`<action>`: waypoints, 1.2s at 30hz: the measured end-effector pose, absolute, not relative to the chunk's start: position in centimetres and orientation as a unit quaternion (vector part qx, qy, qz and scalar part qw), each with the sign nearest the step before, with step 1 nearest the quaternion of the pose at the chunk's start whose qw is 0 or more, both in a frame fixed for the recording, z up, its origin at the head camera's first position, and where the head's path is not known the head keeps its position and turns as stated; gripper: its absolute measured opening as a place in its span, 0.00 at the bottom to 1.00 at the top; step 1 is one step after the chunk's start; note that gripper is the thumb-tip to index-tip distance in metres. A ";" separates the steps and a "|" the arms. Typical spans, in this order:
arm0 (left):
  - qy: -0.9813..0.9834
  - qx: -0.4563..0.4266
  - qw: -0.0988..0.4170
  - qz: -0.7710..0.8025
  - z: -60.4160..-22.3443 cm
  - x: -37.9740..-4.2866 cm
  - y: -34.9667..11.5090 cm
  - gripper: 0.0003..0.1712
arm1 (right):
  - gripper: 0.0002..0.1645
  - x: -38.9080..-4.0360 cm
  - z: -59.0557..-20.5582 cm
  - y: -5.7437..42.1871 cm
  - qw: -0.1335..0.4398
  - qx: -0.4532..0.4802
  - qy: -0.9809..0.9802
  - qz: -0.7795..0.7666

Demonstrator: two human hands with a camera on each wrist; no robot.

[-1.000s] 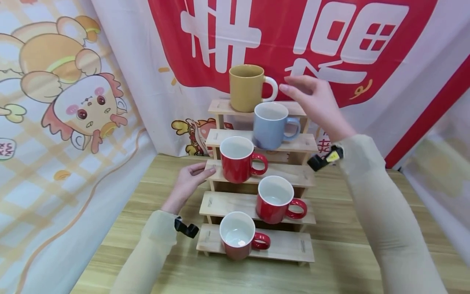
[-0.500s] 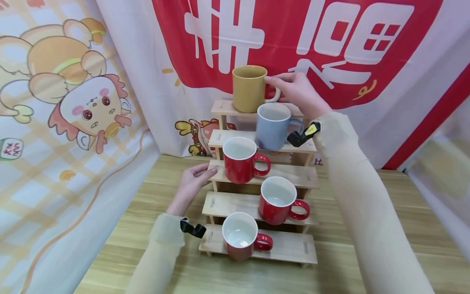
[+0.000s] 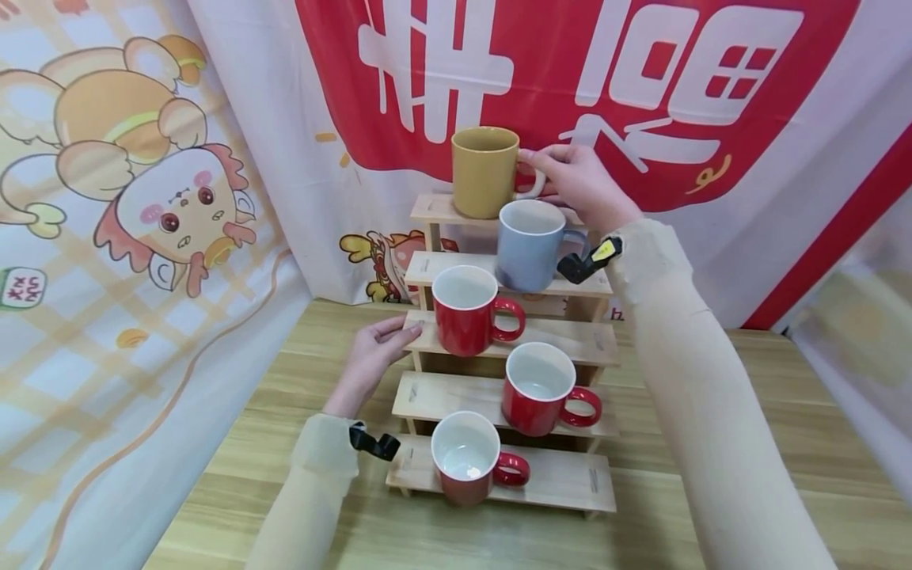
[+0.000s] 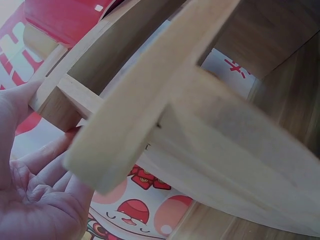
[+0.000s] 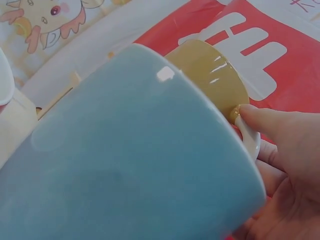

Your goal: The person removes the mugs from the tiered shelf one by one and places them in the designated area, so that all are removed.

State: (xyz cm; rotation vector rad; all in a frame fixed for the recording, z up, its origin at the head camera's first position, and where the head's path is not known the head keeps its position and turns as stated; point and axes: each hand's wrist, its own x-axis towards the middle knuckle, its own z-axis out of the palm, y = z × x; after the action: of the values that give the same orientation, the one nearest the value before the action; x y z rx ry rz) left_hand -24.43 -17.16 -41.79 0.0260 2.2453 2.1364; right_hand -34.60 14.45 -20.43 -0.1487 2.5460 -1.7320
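Note:
A yellow mug (image 3: 484, 174) with a white handle stands on the top step of a tiered wooden rack (image 3: 563, 336). My right hand (image 3: 580, 178) pinches that handle between thumb and fingers. In the right wrist view, a light blue mug (image 5: 135, 150) on the step below covers much of the yellow mug (image 5: 210, 70) and some of the fingers. My left hand (image 3: 374, 348) holds the left end of the middle step, thumb on top. The left wrist view has the fingers of the left hand (image 4: 45, 195) under that wooden end.
A red mug (image 3: 465, 313) stands on the middle step, another red mug (image 3: 537, 392) on the step below, and a third red mug (image 3: 465, 467) on the lowest. Behind the rack hangs a printed cloth (image 3: 541, 63). A wood-grain table (image 3: 299, 380) lies beneath.
My right hand has moved left from beside the yellow mug and taken hold of its handle. The left hand keeps its place on the rack. The head view has shifted slightly.

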 end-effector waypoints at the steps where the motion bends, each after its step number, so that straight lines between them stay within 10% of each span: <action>1: 0.724 0.008 0.021 0.689 -41.8 -24.5 -17.2 0.32 | 0.38 -34.6 -20.4 14.4 0.032 -0.050 0.825 -0.562; 36: 0.731 0.006 0.025 0.681 -41.7 -24.3 -17.2 0.35 | 0.44 -32.6 -19.8 21.6 0.006 -0.016 0.809 -0.587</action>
State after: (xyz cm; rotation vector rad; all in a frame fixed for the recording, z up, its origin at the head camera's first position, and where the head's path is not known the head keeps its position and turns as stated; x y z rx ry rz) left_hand -24.32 -17.20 -41.68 0.0190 2.2612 2.1071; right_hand -32.64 21.59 -19.81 -0.0495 2.5334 -1.8384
